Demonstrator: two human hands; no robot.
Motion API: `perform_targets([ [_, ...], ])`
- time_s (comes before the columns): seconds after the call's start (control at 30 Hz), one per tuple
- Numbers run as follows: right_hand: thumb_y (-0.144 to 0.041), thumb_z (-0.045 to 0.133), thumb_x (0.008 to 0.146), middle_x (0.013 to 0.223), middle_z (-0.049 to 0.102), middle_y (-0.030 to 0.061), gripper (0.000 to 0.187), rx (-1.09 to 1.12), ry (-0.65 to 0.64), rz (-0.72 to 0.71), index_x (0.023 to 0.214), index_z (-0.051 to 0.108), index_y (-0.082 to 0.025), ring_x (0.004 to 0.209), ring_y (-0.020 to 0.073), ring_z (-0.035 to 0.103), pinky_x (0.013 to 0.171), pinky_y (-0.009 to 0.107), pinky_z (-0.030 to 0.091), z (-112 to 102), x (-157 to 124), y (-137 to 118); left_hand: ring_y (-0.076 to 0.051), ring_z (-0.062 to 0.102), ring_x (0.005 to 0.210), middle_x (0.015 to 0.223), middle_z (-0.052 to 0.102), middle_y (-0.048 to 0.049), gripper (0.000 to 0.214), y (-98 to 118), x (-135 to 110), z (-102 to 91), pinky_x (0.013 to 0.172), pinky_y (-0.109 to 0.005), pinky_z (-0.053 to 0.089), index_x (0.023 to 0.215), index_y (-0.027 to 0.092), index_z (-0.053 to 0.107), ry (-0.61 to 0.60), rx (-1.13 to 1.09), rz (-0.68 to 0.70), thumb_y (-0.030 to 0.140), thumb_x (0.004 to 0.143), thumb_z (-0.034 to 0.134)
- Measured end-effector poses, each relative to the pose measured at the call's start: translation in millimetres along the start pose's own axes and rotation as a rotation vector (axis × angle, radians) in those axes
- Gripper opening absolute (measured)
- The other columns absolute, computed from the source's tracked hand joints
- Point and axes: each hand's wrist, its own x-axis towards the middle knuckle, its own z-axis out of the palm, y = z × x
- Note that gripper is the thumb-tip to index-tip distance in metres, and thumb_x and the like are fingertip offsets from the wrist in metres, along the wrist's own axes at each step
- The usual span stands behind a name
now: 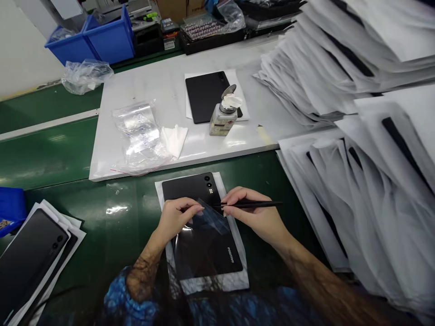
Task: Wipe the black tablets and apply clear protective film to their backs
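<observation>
A black tablet [204, 246] lies back-up on a white sheet [234, 280] on the green bench, camera end away from me. My left hand [176, 217] pinches a clear protective film [212, 219] that is lifted partly off the tablet's back. My right hand [254, 215] grips thin black tweezers [253, 204], whose tips point left at the film's raised edge.
A white board [163, 86] beyond holds another black tablet [207, 95], a solvent pump bottle [222, 117], a white wipe [174, 139] and crumpled clear bags [139, 136]. White sleeves [367, 158] are stacked at right. More tablets [30, 258] lie at left. Blue bins [98, 38] stand far back.
</observation>
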Motion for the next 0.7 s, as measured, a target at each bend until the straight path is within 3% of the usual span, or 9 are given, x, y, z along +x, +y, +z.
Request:
perform_targets([
  [0.17,-0.058,0.126,0.069,0.091,0.088,0.0038,0.049,0.124,0.018,0.169,0.074,0.088,-0.026,0.063,0.0177,0.08,0.067,0.035,0.077,10,1,-2,-0.017,0.073,0.062,0.083,0.097,-0.0063,0.051,3,-1,-0.3,0.062,-0.029,0.061,0.084,0.025,0.095,-0.004,0.036,0.001,0.074,0.097,0.098],
  [0.3,-0.058,0.128,0.065,0.089,0.088,0.0031,0.053,0.154,0.018,0.203,0.074,0.086,-0.026,0.06,0.0167,0.078,0.064,0.034,0.076,12,2,-3,-0.017,0.074,0.061,0.084,0.098,-0.0069,0.043,3,-2,0.0,0.063,-0.03,0.06,0.085,0.025,0.096,-0.01,0.036,0.009,0.065,0.1,0.097],
  [0.53,-0.054,0.125,0.074,0.083,0.088,0.0023,0.046,0.151,0.021,0.096,0.071,0.084,-0.033,0.051,0.0232,0.074,0.052,0.046,0.072,16,-5,-1,-0.018,0.076,0.061,0.084,0.098,-0.0084,0.048,1,-2,1.6,0.062,-0.03,0.06,0.086,0.024,0.095,-0.009,0.022,0.008,0.07,0.099,0.099],
  [0.7,-0.051,0.121,0.08,0.085,0.088,0.0015,0.044,0.178,0.085,0.016,0.074,0.082,-0.032,0.05,0.0203,0.072,0.049,0.041,0.069,19,-7,9,-0.017,0.075,0.06,0.083,0.098,-0.0072,0.043,0,-3,3.0,0.062,-0.029,0.061,0.086,0.025,0.096,0.011,0.03,-0.006,0.065,0.101,0.097],
])
